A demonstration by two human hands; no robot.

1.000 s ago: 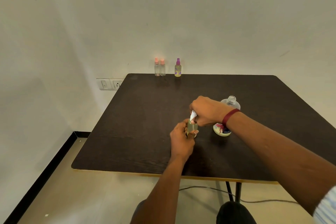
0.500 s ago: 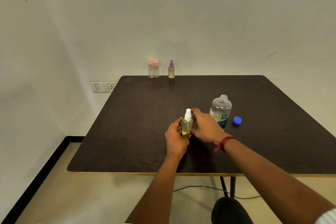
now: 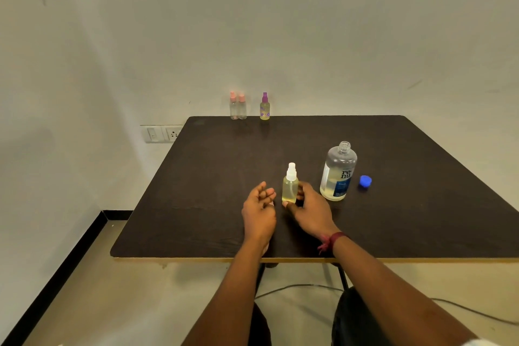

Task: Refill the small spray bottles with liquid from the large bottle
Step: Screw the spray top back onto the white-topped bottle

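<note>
Spray bottle (image 3: 290, 189) upright in right hand (image 3: 311, 212), grip curled round its base, left hand (image 3: 258, 212) slack just beside

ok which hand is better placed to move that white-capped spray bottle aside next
Right. The right hand has thumb and fingers round the white-capped spray bottle; the left hand lies open beside it, apart from it.

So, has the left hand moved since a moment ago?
Yes. The left hand has let go of the spray bottle and drawn left, away from the large bottle.
</note>
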